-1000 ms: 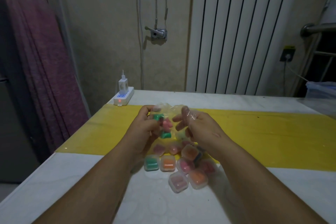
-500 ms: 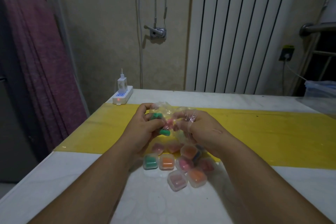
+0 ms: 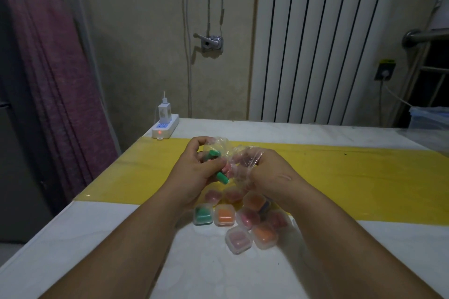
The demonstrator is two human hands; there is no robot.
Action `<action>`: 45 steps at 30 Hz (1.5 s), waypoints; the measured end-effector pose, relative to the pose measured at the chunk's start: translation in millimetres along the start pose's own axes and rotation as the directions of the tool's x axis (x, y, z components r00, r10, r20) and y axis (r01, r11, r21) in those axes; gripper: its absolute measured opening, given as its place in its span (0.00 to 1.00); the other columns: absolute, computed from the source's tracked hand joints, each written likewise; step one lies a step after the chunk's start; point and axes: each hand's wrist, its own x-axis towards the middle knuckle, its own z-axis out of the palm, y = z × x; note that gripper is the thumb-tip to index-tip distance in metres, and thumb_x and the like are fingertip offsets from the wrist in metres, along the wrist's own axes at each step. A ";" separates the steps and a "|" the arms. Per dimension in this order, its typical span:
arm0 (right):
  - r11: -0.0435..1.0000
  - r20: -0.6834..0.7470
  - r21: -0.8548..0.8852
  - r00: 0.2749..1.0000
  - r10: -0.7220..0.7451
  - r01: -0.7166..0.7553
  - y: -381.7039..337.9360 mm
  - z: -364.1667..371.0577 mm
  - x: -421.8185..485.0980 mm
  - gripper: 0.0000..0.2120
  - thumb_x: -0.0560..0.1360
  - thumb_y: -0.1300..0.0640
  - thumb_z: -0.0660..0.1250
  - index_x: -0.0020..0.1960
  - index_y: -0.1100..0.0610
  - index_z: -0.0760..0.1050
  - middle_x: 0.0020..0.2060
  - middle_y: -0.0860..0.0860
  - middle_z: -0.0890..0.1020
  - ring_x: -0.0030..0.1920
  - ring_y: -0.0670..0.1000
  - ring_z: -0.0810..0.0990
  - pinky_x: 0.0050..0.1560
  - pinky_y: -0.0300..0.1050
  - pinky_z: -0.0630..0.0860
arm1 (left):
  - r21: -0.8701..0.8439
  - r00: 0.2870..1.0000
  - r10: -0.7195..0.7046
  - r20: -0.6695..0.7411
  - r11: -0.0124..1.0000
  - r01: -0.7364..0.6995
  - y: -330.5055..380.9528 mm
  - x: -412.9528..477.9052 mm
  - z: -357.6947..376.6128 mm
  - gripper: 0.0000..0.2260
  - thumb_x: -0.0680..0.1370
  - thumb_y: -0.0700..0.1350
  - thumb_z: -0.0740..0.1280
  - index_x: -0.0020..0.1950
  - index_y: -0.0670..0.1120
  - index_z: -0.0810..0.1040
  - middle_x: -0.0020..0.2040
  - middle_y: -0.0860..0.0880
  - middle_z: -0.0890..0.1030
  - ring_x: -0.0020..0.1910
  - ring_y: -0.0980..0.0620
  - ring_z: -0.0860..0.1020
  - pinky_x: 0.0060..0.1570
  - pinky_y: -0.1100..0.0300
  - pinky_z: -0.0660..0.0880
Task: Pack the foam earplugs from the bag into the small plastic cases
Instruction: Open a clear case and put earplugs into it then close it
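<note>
Seems far along in the packing. Counts about ten small cases (image 3: 239,239) in the lower middle of the frame, lying in a loose cluster on the white surface (image 3: 218,274) and partly on the yellow strip (image 3: 352,177), just below the hands. Shows colour through every clear lid that can be read: green in the leftmost, orange beside it, pink and orange nearer the bottom. Look closed and filled, though cannot confirm each lid from this view. Cannot find any empty case.

Left to do: to empty the bag (image 3: 224,150). Held up in the middle of the frame, above the cluster and apart from it, thin, transparent and crumpled. Contains only a few pieces: two green earplugs (image 3: 213,154), one upper and one lower, and some pink earplugs (image 3: 227,168) between them. Cannot count the pink ones exactly.

Left hand (image 3: 194,175): grip curled round the left side of the bag, pinching the film with the green pieces against the fingers. Right hand (image 3: 264,175): grip curled into the film on the right side, pinching the plastic. Cannot tell whether on an earplug too.

Probably only one or two more cases to fill
</note>
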 end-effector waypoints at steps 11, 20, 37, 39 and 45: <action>0.998 -0.049 -0.025 0.998 -0.050 0.049 3.3 -1.6 4.3 0.02 0.72 0.60 0.72 0.42 0.55 0.82 0.36 0.55 0.84 0.36 0.52 0.78 0.39 0.52 0.76 | -0.054 0.999 0.004 0.043 0.999 -0.001 -5.3 1.5 -2.1 0.24 0.70 0.30 0.72 0.61 0.49 0.73 0.55 0.40 0.81 0.52 0.39 0.82 0.47 0.47 0.81; 0.999 -0.033 -0.036 0.999 -0.017 0.016 -3.4 -2.0 -2.2 0.07 0.74 0.62 0.72 0.37 0.56 0.82 0.29 0.51 0.78 0.29 0.49 0.74 0.33 0.42 0.72 | -0.030 0.999 0.038 -0.019 0.999 -0.038 -8.0 5.2 -2.0 0.21 0.73 0.28 0.67 0.60 0.49 0.74 0.52 0.41 0.81 0.48 0.44 0.82 0.44 0.53 0.81; 0.981 -0.243 0.190 0.967 0.080 -0.033 -12.8 -29.9 -1.2 0.03 0.72 0.65 0.74 0.44 0.59 0.82 0.40 0.58 0.85 0.37 0.52 0.80 0.41 0.47 0.82 | 0.614 0.845 0.143 -0.515 0.750 0.247 -17.6 21.2 -30.4 0.18 0.75 0.48 0.71 0.64 0.49 0.76 0.56 0.47 0.81 0.50 0.48 0.78 0.50 0.54 0.76; 0.974 -0.201 0.216 0.973 0.109 -0.065 -14.9 -27.0 -3.1 0.03 0.72 0.67 0.73 0.44 0.62 0.81 0.42 0.60 0.85 0.38 0.53 0.81 0.44 0.49 0.83 | 0.706 0.862 0.119 -0.492 0.635 0.315 -18.6 21.7 -31.9 0.22 0.74 0.51 0.71 0.67 0.49 0.74 0.59 0.47 0.80 0.54 0.46 0.77 0.51 0.54 0.75; 0.990 -0.167 0.090 0.979 0.120 -0.106 -13.4 -29.8 -15.3 0.05 0.71 0.63 0.76 0.43 0.59 0.81 0.31 0.48 0.84 0.31 0.44 0.79 0.32 0.37 0.75 | 0.863 0.869 0.184 -0.460 0.325 0.387 -15.3 17.4 -29.5 0.35 0.72 0.57 0.73 0.74 0.54 0.59 0.64 0.45 0.75 0.61 0.41 0.74 0.57 0.48 0.74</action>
